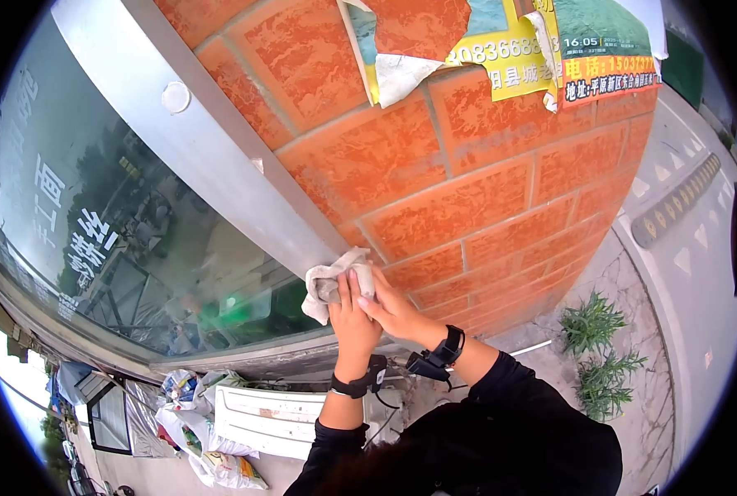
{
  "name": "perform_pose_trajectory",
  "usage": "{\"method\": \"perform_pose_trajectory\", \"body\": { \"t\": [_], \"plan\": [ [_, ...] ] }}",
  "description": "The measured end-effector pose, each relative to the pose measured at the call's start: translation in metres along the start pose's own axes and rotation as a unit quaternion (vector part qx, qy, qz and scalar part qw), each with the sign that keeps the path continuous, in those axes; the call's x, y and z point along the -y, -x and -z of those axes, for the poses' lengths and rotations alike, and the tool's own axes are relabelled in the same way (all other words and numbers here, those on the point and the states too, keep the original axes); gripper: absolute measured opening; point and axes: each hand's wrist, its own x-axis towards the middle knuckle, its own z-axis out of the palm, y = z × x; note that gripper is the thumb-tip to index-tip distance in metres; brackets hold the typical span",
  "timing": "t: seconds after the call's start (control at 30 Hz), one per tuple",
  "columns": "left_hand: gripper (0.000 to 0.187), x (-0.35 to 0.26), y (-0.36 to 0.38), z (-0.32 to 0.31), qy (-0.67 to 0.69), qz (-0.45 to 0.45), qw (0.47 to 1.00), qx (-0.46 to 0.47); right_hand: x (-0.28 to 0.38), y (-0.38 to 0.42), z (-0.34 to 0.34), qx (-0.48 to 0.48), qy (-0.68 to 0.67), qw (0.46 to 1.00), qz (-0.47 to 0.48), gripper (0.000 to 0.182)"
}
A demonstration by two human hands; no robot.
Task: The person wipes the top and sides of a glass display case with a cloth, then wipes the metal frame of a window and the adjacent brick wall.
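Observation:
A crumpled, greyish-white cloth (323, 289) is pressed against the lower part of a silver metal window frame (244, 178), where it meets the orange brick-patterned wall (459, 194). My left hand (354, 324) lies over the cloth and holds it to the frame with its fingers pointing up. Close beside it, my right hand (397, 308) reaches the cloth's right side, its fingers partly hidden behind the left hand and the folds. Both wrists wear black straps with small devices.
Left of the frame is a window pane (149, 240) with white lettering and reflections. Torn posters (509, 50) cling to the wall above. Below stand a white slatted panel (269, 417) and several filled bags (228, 467). Green plants (593, 322) grow at the wall's foot on the right.

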Motion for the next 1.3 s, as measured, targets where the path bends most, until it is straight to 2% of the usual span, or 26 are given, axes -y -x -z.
{"method": "perform_pose_trajectory", "body": {
  "t": [0.07, 0.13, 0.2, 0.27, 0.3, 0.4, 0.47, 0.5, 0.53, 0.6, 0.67, 0.73, 0.8, 0.87, 0.93, 1.0, 1.07, 1.13, 1.23, 1.27, 1.3],
  "plan": [
    [0.053, 0.001, -0.017, 0.007, 0.001, 0.017, 0.999, -0.033, 0.018, -0.015, 0.002, -0.014, -0.022, 0.999, 0.024, 0.055],
    [0.054, 0.0, -0.015, 0.004, -0.015, -0.007, 0.999, -0.036, 0.027, -0.021, 0.005, 0.012, -0.006, 0.999, 0.032, 0.057],
    [0.055, 0.0, -0.002, -0.005, -0.031, -0.032, 0.998, -0.04, 0.006, -0.006, 0.003, -0.005, 0.027, 1.0, 0.003, 0.059],
    [0.056, 0.003, 0.034, -0.022, -0.033, 0.028, 0.998, 0.05, -0.02, 0.019, -0.002, -0.019, 0.062, 0.998, -0.025, 0.06],
    [0.057, 0.004, 0.047, -0.024, 0.017, 0.06, 0.993, 0.101, -0.032, 0.034, -0.004, -0.021, 0.085, 0.995, -0.045, 0.061],
    [0.057, 0.004, 0.04, -0.009, 0.004, 0.02, 0.996, 0.087, -0.032, 0.041, -0.007, -0.032, 0.123, 0.99, -0.06, 0.061],
    [0.059, 0.008, 0.023, 0.003, 0.004, 0.019, 0.996, 0.091, -0.007, 0.019, 0.0, -0.014, 0.093, 0.996, -0.008, 0.062],
    [0.06, 0.01, 0.012, 0.01, 0.003, 0.021, 0.997, 0.068, 0.005, 0.006, 0.005, -0.003, 0.138, 0.99, 0.032, 0.062],
    [0.061, 0.012, 0.003, 0.015, 0.002, 0.024, 0.999, 0.046, 0.018, -0.009, 0.009, -0.006, 0.136, 0.99, 0.029, 0.062],
    [0.062, 0.01, -0.011, 0.021, 0.001, 0.014, 0.999, 0.04, 0.034, -0.028, 0.015, 0.025, 0.091, 0.992, 0.088, 0.06],
    [0.063, 0.011, -0.01, 0.016, 0.001, 0.005, 1.0, 0.031, 0.024, -0.029, 0.013, 0.022, 0.082, 0.993, 0.077, 0.061],
    [0.064, 0.019, 0.009, -0.002, -0.047, 0.019, 0.996, 0.068, 0.008, -0.023, 0.011, 0.024, 0.074, 0.995, 0.068, 0.062],
    [0.065, 0.015, 0.035, -0.021, -0.032, 0.03, 0.998, 0.047, -0.012, 0.005, 0.008, 0.015, 0.076, 0.997, 0.009, 0.058],
    [0.066, 0.013, 0.065, -0.035, -0.005, 0.111, 0.982, 0.154, -0.035, 0.033, 0.005, 0.013, 0.086, 0.996, -0.02, 0.055],
    [0.066, 0.009, 0.069, -0.035, 0.013, 0.112, 0.976, 0.184, -0.048, 0.05, 0.006, 0.014, 0.085, 0.992, -0.093, 0.053],
    [0.067, 0.013, 0.068, -0.022, 0.065, 0.079, 0.974, 0.204, -0.054, 0.058, 0.005, 0.009, 0.069, 0.992, -0.105, 0.054],
    [0.067, 0.016, 0.058, -0.012, 0.062, 0.059, 0.974, 0.21, -0.049, 0.055, 0.005, 0.004, 0.051, 0.992, -0.116, 0.054],
    [0.063, 0.016, 0.049, -0.004, 0.065, 0.031, 0.987, 0.147, -0.029, 0.041, 0.001, -0.007, 0.051, 0.997, -0.064, 0.056],
    [0.061, 0.014, 0.058, -0.016, 0.079, 0.048, 0.986, 0.137, -0.024, 0.036, -0.003, -0.015, 0.051, 0.998, -0.03, 0.056],
    [0.061, 0.015, 0.065, -0.027, 0.079, 0.054, 0.988, 0.125, -0.029, 0.041, -0.004, -0.017, 0.049, 0.998, -0.034, 0.056],
    [0.063, 0.016, 0.077, -0.038, 0.054, 0.047, 0.987, 0.141, -0.041, 0.049, -0.006, -0.024, 0.043, 0.996, -0.078, 0.058]
  ]
}}
